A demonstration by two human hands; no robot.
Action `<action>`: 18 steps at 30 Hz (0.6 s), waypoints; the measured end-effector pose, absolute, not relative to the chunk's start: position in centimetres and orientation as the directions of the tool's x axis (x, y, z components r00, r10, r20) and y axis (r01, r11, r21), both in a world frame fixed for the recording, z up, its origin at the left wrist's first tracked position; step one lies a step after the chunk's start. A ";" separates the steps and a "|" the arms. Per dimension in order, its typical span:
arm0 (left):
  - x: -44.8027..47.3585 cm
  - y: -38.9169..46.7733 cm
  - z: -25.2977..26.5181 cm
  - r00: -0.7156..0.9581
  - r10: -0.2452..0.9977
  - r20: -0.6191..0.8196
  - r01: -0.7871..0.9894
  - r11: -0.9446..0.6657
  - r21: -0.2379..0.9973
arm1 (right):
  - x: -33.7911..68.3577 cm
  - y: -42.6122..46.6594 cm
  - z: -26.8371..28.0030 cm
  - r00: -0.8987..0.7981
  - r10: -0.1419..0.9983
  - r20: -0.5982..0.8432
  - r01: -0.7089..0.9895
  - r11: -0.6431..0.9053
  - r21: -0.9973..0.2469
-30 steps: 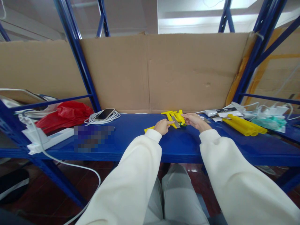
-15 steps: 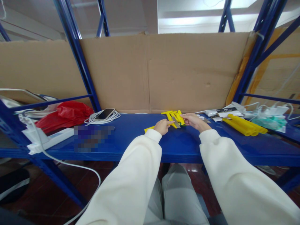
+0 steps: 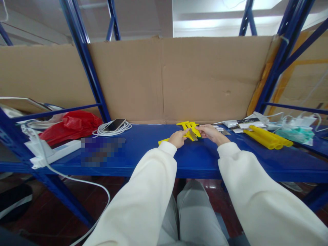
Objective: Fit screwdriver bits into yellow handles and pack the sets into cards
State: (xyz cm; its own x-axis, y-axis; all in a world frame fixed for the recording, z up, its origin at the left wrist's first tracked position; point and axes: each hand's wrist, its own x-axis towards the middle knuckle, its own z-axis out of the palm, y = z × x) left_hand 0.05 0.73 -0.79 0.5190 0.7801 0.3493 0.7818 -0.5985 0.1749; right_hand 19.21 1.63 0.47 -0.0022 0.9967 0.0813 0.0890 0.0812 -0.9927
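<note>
Yellow handle and grey blade make up the tool [image 3: 163, 141] in the left hand [image 3: 177, 138], fingers curled around it, over the blue table [image 3: 143, 147], and the right hand [image 3: 208, 132], almost closed, seems to pinch a yellow piece [image 3: 195, 131] close by the blade. That piece has tipped lower than a second ago, but both hands stay nearly in place, so the same small job seems to be going on. Farther right, white packets [image 3: 248, 124] have black labels too small to read, beside yellow tubes [image 3: 268, 138].
</note>
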 end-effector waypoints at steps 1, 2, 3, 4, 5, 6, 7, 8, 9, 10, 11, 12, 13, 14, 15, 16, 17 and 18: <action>0.1 0.8 -0.9 0.514 0.783 0.351 0.782 -0.596 0.184 | 19.0 1.6 0.4 0.000 0.996 0.091 0.110 0.090 -0.990; 0.1 0.8 -0.9 0.507 0.787 0.350 0.784 -0.591 0.192 | 18.8 1.6 0.4 0.007 0.995 0.098 0.133 0.096 -0.986; 0.1 0.9 -0.9 0.501 0.792 0.349 0.788 -0.584 0.196 | 18.6 1.6 0.3 0.017 0.995 0.102 0.154 0.098 -0.983; 0.1 0.9 -1.0 0.495 0.797 0.346 0.792 -0.578 0.199 | 18.4 1.6 0.3 0.026 0.994 0.102 0.173 0.097 -0.980; 0.2 0.9 -1.0 0.491 0.801 0.342 0.795 -0.573 0.199 | 18.2 1.5 0.3 0.035 0.994 0.101 0.189 0.093 -0.978; 0.2 0.9 -0.9 0.490 0.803 0.339 0.798 -0.570 0.198 | 18.0 1.5 0.4 0.041 0.994 0.099 0.203 0.089 -0.975; 0.2 0.9 -0.9 0.490 0.804 0.336 0.799 -0.569 0.197 | 17.8 1.4 0.4 0.048 0.994 0.098 0.215 0.086 -0.973; 0.2 0.8 -0.9 0.490 0.805 0.334 0.799 -0.568 0.198 | 17.6 1.2 0.5 0.054 0.994 0.097 0.227 0.082 -0.970; 0.2 0.8 -0.8 0.490 0.806 0.332 0.799 -0.567 0.199 | 17.4 1.1 0.6 0.061 0.994 0.095 0.239 0.078 -0.968; 0.2 0.7 -0.8 0.489 0.806 0.332 0.798 -0.567 0.201 | 17.3 0.9 0.7 0.068 0.993 0.093 0.251 0.074 -0.965; 0.2 0.7 -0.8 0.488 0.807 0.333 0.798 -0.567 0.204 | 17.1 0.7 0.8 0.072 0.993 0.092 0.263 0.070 -0.962; 0.2 0.7 -0.8 0.486 0.808 0.333 0.798 -0.566 0.207 | 17.0 0.6 0.9 0.075 0.993 0.094 0.274 0.070 -0.959; 0.2 0.7 -0.8 0.485 0.809 0.333 0.798 -0.565 0.211 | 16.9 0.4 1.0 0.078 0.992 0.096 0.286 0.070 -0.956; 0.3 0.7 -0.8 0.484 0.809 0.334 0.797 -0.565 0.214 | 16.8 0.4 1.1 0.079 0.992 0.100 0.298 0.072 -0.952; 0.3 0.7 -0.8 0.484 0.809 0.334 0.796 -0.565 0.218 | 16.7 0.3 1.1 0.080 0.991 0.105 0.309 0.076 -0.948; 0.3 0.7 -0.8 0.484 0.808 0.336 0.793 -0.568 0.222 | 16.6 0.3 1.1 0.080 0.991 0.110 0.321 0.079 -0.944; 0.2 0.7 -0.8 0.485 0.806 0.340 0.790 -0.570 0.225 | 16.6 0.4 1.1 0.082 0.990 0.113 0.330 0.081 -0.940; 0.2 0.7 -0.8 0.485 0.804 0.343 0.787 -0.573 0.228 | 16.6 0.4 1.0 0.084 0.990 0.116 0.339 0.081 -0.937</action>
State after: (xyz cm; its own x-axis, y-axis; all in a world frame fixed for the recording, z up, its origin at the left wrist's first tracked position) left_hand 0.23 0.74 -0.85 0.4854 0.8041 0.3433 0.7872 -0.5728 0.2284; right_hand 16.58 0.42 1.05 0.0837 0.9897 0.1163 0.3390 0.0815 -0.9372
